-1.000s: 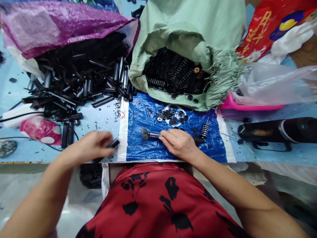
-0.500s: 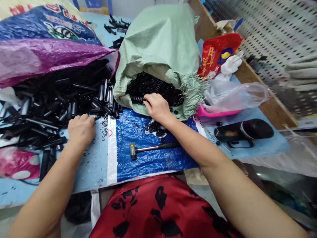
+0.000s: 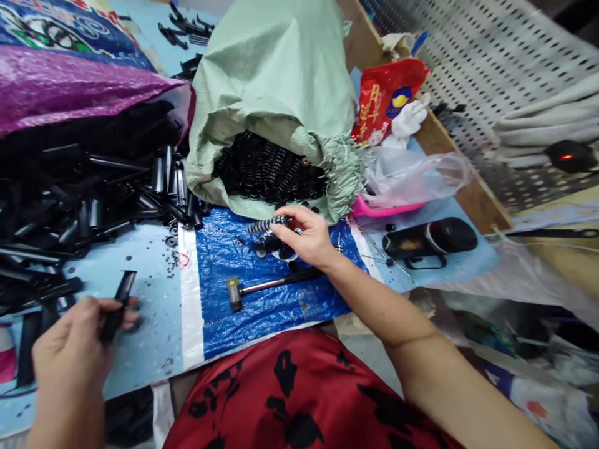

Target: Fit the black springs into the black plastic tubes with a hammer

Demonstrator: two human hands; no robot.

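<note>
My left hand (image 3: pixel 77 346) is closed round a short black plastic tube (image 3: pixel 119 302), held just above the pale blue table near its front left. My right hand (image 3: pixel 306 237) pinches a stick of stacked black rings (image 3: pixel 267 224) over the blue tarp (image 3: pixel 262 280), right in front of the green sack's mouth. A small hammer (image 3: pixel 262 288) lies on the tarp just below that hand. Loose black washers (image 3: pixel 274 249) sit under the right hand.
A pile of black tubes (image 3: pixel 88 199) spills from a purple sack (image 3: pixel 60 87) at the left. The green woven sack (image 3: pixel 276 100) holds black ringed parts. A black flask (image 3: pixel 428 240), clear plastic bag (image 3: pixel 412 178) and red bag (image 3: pixel 386 100) lie to the right.
My left hand drew back from the tube pile with a black tube in it. My right hand came out of the green sack holding a stick of rings. The view swung right.
</note>
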